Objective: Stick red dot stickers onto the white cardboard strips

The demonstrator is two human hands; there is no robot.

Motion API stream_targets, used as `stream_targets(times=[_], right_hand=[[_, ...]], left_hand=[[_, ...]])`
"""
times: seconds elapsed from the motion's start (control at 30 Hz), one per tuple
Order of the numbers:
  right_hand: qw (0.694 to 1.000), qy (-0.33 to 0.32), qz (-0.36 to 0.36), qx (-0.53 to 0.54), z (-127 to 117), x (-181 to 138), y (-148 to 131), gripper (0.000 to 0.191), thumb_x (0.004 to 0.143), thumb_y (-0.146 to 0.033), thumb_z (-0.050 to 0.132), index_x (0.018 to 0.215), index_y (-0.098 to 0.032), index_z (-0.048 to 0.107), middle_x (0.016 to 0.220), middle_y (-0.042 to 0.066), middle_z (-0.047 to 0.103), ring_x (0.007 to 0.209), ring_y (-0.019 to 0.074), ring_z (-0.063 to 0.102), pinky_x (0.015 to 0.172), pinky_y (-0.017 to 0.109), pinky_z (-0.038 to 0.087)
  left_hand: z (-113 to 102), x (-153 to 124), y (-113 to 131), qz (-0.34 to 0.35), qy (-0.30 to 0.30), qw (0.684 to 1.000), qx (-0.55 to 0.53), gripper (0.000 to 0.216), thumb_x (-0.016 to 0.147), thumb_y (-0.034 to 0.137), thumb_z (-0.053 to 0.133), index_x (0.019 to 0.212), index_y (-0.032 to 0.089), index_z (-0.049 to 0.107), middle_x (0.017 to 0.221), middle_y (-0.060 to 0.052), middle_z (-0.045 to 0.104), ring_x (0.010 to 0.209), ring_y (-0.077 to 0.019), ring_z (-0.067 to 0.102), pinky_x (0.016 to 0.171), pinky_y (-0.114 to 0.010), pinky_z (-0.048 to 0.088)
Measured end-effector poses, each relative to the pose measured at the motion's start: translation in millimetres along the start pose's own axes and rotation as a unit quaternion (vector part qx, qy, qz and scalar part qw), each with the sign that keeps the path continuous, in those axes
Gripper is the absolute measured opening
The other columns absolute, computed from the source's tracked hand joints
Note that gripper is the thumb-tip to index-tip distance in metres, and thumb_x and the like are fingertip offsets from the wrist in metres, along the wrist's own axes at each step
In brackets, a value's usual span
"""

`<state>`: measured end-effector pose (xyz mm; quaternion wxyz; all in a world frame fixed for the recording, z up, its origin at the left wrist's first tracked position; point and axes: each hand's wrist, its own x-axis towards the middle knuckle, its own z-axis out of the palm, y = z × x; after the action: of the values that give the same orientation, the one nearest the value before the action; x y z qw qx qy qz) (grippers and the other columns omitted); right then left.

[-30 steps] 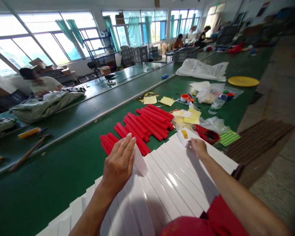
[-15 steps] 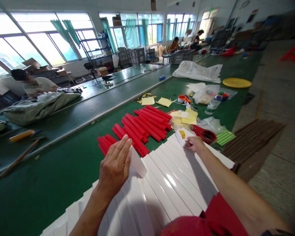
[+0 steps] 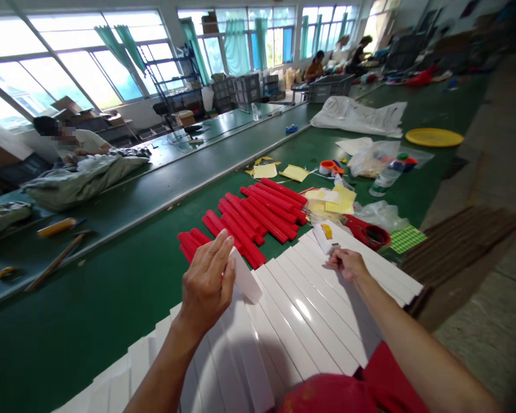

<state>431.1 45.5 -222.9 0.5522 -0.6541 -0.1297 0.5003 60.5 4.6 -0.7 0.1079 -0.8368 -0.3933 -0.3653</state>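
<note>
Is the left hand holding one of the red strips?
No, the left hand holds the raised end of a white strip; the red strips lie untouched beyond it.

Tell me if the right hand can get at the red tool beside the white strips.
Probably yes: the red tool lies in the open just beyond the right hand, with nothing between them.

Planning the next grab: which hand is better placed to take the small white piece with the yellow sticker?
Probably right. The right hand lies just beside the piece; the left hand holds up a white strip.
</note>
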Motion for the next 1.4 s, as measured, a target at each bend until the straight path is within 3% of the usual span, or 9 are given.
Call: stream_targets(times=[0.2, 0.33, 0.4, 0.53, 0.67, 1.03, 1.17, 1.27, 1.4], right_hand=[[0.995, -0.021, 0.021, -0.096, -15, 10, -6, 0.022, 0.068, -0.012, 0.062, 0.053, -0.020, 0.047, 0.041, -0.003, 0.045, 0.033, 0.0082, 0.040, 0.035, 0.022, 0.047], [0.987, -0.041, 0.010, -0.153, 4, -5, -7, 0.022, 0.062, -0.013, 0.067, 0.052, -0.021, 0.049, 0.041, -0.001, 0.045, 0.033, 0.0099, 0.041, 0.033, 0.024, 0.045], [0.985, -0.097, -0.013, -0.143, 32, -36, -17, 0.019, 0.061, -0.019, 0.073, 0.061, -0.019, 0.054, 0.049, -0.002, 0.051, 0.038, 0.0093, 0.044, 0.036, 0.024, 0.047], [0.930, -0.349, -0.107, -0.036, 103, -133, -65, 0.027, 0.071, -0.036, 0.078, 0.078, -0.018, 0.059, 0.063, -0.004, 0.055, 0.044, 0.0069, 0.046, 0.040, 0.022, 0.049], [0.876, -0.454, -0.166, 0.001, 149, -206, -112, 0.022, 0.079, -0.035, 0.074, 0.084, -0.018, 0.062, 0.063, -0.004, 0.056, 0.042, 0.0069, 0.047, 0.039, 0.024, 0.050], [0.882, -0.385, -0.243, -0.121, 172, -232, -117, 0.032, 0.072, -0.041, 0.076, 0.078, -0.015, 0.058, 0.056, -0.002, 0.061, 0.036, 0.0103, 0.052, 0.033, 0.022, 0.046], [0.896, -0.410, -0.122, -0.114, 177, -230, -127, 0.041, 0.060, -0.036, 0.084, 0.074, -0.018, 0.050, 0.051, -0.004, 0.058, 0.033, 0.0099, 0.047, 0.030, 0.023, 0.045], [0.870, -0.473, 0.015, -0.142, 181, -225, -139, 0.032, 0.062, -0.031, 0.080, 0.060, -0.014, 0.053, 0.045, -0.003, 0.052, 0.034, 0.0054, 0.041, 0.033, 0.019, 0.045], [0.866, -0.471, 0.063, -0.155, 183, -222, -149, 0.018, 0.058, -0.020, 0.074, 0.056, -0.012, 0.057, 0.046, -0.002, 0.052, 0.036, 0.0042, 0.038, 0.033, 0.018, 0.045]], left_hand=[[6, 1, -9, -0.054, 0.002, 0.998, -0.025, 0.039, 0.088, 0.015, 0.051, 0.126, 0.011, 0.054, 0.131, -0.018, 0.058, 0.120, -0.0238, 0.055, 0.100, -0.042, 0.047], [9, 3, -11, -0.078, -0.003, 0.996, -0.032, 0.038, 0.090, 0.017, 0.048, 0.127, 0.011, 0.054, 0.131, -0.017, 0.057, 0.120, -0.0228, 0.053, 0.101, -0.041, 0.046], [8, 4, -8, -0.094, -0.009, 0.995, -0.035, 0.038, 0.090, 0.018, 0.047, 0.127, 0.012, 0.053, 0.133, -0.017, 0.054, 0.122, -0.0234, 0.051, 0.101, -0.042, 0.046], [9, 5, 3, -0.115, -0.023, 0.992, -0.049, 0.039, 0.090, 0.022, 0.046, 0.128, 0.013, 0.053, 0.130, -0.017, 0.051, 0.123, -0.0243, 0.048, 0.100, -0.042, 0.047], [13, 6, 11, -0.107, -0.028, 0.992, -0.062, 0.048, 0.090, 0.022, 0.046, 0.137, 0.012, 0.043, 0.123, -0.015, 0.053, 0.117, -0.0232, 0.050, 0.099, -0.040, 0.047], [21, 6, 24, -0.156, 0.004, 0.986, -0.054, 0.069, 0.086, 0.017, 0.045, 0.149, 0.009, 0.017, 0.123, -0.018, 0.054, 0.116, -0.0249, 0.052, 0.098, -0.040, 0.049], [20, 5, 24, -0.148, 0.024, 0.987, -0.051, 0.074, 0.084, 0.014, 0.047, 0.150, 0.009, 0.013, 0.124, -0.019, 0.053, 0.118, -0.0250, 0.051, 0.098, -0.040, 0.049], [21, 1, 22, -0.133, 0.051, 0.989, -0.032, 0.076, 0.087, 0.018, 0.048, 0.151, 0.018, 0.008, 0.140, -0.020, 0.038, 0.118, -0.0249, 0.052, 0.091, -0.039, 0.053], [23, -5, 18, -0.103, 0.068, 0.992, -0.018, 0.059, 0.090, 0.018, 0.049, 0.144, 0.030, 0.031, 0.151, -0.016, 0.020, 0.101, -0.0176, 0.060, 0.083, -0.035, 0.055]])
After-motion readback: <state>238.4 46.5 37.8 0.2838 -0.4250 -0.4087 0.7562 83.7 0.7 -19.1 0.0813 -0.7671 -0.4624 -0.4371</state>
